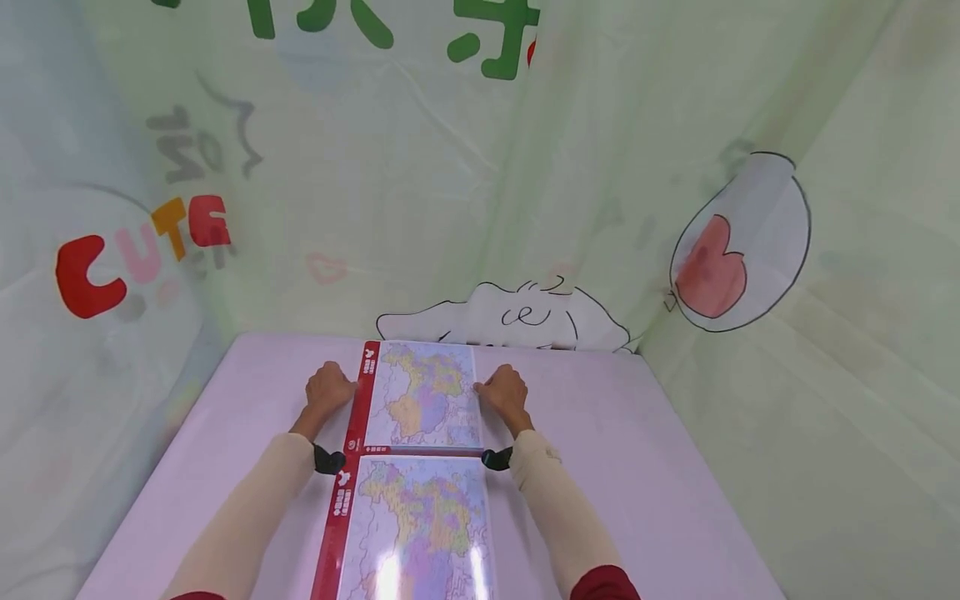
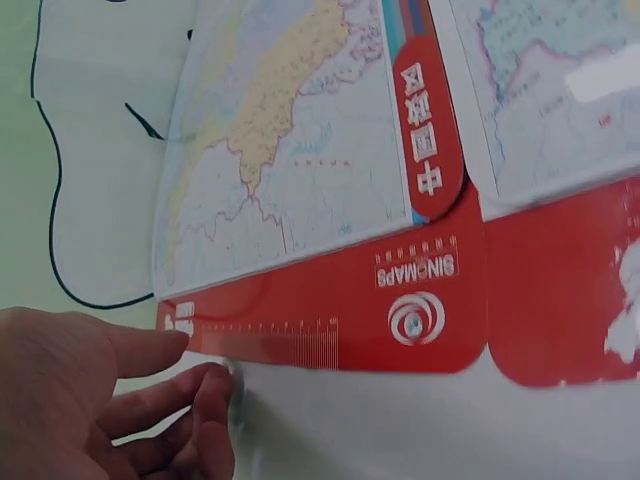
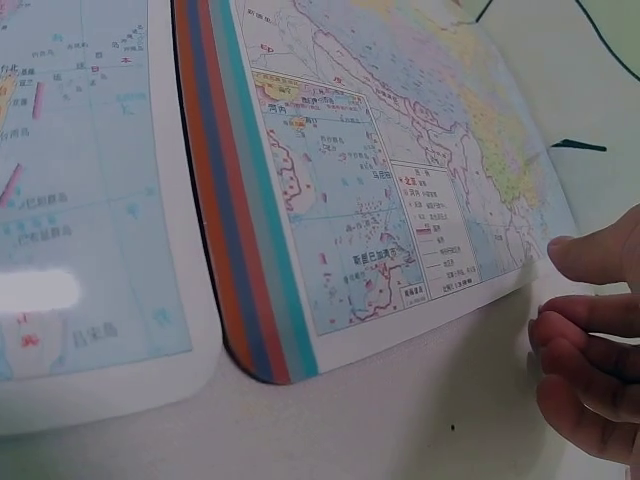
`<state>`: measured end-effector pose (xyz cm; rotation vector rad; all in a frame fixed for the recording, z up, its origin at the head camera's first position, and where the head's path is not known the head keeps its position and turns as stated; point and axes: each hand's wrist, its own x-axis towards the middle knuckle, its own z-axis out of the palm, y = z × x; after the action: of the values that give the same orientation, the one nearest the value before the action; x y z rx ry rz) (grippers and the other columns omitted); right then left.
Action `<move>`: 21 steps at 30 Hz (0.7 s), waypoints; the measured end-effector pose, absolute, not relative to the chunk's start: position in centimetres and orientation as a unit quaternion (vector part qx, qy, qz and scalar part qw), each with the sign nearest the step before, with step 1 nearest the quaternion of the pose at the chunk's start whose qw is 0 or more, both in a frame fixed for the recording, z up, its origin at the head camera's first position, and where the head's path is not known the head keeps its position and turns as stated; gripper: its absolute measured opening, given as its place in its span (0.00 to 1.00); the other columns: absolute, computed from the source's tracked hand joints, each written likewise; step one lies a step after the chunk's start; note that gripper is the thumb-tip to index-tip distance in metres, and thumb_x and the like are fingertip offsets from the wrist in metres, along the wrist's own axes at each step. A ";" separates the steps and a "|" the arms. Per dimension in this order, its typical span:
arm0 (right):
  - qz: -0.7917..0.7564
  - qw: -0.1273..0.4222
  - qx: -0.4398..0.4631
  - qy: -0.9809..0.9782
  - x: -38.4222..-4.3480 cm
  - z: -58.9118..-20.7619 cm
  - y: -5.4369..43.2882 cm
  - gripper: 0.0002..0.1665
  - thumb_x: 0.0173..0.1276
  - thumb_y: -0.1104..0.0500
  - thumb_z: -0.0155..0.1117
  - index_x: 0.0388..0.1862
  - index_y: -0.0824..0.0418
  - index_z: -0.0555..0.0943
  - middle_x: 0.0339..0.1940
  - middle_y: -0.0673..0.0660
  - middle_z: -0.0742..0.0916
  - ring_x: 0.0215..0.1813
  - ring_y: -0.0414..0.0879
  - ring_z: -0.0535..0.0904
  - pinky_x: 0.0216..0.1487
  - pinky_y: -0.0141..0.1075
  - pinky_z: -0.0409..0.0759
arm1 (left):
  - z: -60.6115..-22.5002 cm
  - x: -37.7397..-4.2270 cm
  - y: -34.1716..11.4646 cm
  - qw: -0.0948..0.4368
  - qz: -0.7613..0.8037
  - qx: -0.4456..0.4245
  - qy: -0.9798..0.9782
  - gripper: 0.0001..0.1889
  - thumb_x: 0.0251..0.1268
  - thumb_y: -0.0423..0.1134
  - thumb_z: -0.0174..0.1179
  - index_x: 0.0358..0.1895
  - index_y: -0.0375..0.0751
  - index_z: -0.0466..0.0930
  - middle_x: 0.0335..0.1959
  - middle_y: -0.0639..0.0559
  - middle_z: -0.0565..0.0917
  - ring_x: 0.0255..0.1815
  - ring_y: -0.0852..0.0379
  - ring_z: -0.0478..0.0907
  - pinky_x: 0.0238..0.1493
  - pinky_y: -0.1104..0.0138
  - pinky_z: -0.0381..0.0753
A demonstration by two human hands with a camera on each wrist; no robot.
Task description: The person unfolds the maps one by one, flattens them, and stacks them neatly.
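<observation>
A laminated map sheet [image 1: 423,396] with a red, ruler-marked strip down its left side lies at the far side of the pale table. My left hand [image 1: 328,390] pinches its left edge; in the left wrist view the thumb of that left hand [image 2: 90,400] meets the red strip [image 2: 330,310], with the fingers curled below. Opposite it, my right hand [image 1: 506,393] pinches the map's right edge. The right wrist view shows the right hand's thumb [image 3: 590,250] at the margin and the other fingers curled beside it.
A second, similar map sheet [image 1: 420,529] lies nearer me, close against the first one's striped lower edge, with bright glare on it. The table [image 1: 615,467] extends to both sides. Printed white curtains [image 1: 360,183] hang behind and at the sides.
</observation>
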<state>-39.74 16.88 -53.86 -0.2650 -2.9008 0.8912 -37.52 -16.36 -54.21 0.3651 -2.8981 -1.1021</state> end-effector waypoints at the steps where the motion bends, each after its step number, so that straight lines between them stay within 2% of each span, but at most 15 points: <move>1: 0.294 0.044 -0.092 -0.950 -39.7 -54.0 16.9 0.18 0.70 0.52 0.78 0.42 0.68 0.88 0.40 0.63 0.92 0.40 0.56 0.85 0.53 0.50 0.85 | -54.4 -37.5 -16.4 0.007 -0.362 0.124 -0.924 0.18 0.70 0.41 0.68 0.49 0.25 0.80 0.40 0.33 0.88 0.41 0.39 0.87 0.47 0.53 0.87; 7: 0.329 0.039 -0.131 -0.934 -40.2 -54.5 16.5 0.18 0.69 0.52 0.78 0.44 0.67 0.88 0.41 0.64 0.92 0.43 0.58 0.87 0.56 0.52 0.84 | -57.9 -40.4 -17.3 0.023 -0.432 0.184 -0.883 0.20 0.59 0.39 0.70 0.45 0.23 0.82 0.36 0.33 0.87 0.36 0.40 0.85 0.39 0.53 0.87; 10: 0.356 0.050 -0.145 -0.922 -40.4 -54.3 16.2 0.17 0.68 0.55 0.77 0.44 0.69 0.88 0.43 0.66 0.93 0.44 0.59 0.88 0.57 0.54 0.84 | -59.4 -41.7 -17.6 0.037 -0.453 0.209 -0.866 0.24 0.53 0.40 0.72 0.48 0.24 0.81 0.40 0.33 0.88 0.38 0.40 0.85 0.40 0.52 0.90; 16: 0.397 0.068 -0.172 -0.899 -39.5 -54.2 15.6 0.14 0.66 0.60 0.77 0.42 0.72 0.89 0.42 0.68 0.93 0.41 0.59 0.88 0.52 0.52 0.86 | -57.4 -39.8 -16.4 0.013 -0.485 0.236 -0.842 0.29 0.53 0.38 0.72 0.55 0.20 0.79 0.49 0.28 0.88 0.46 0.35 0.85 0.49 0.46 0.92; 21: 0.430 0.075 -0.199 -0.878 -38.7 -54.4 15.3 0.16 0.65 0.60 0.80 0.42 0.73 0.90 0.43 0.69 0.94 0.42 0.60 0.89 0.50 0.51 0.87 | -55.3 -37.2 -15.3 0.007 -0.508 0.267 -0.819 0.30 0.62 0.38 0.68 0.62 0.20 0.76 0.56 0.26 0.87 0.50 0.35 0.86 0.56 0.46 0.93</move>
<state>-38.75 15.28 -54.42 -0.5961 -2.6330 1.2894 -37.22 -15.26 -55.33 0.8343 -2.5615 -1.5895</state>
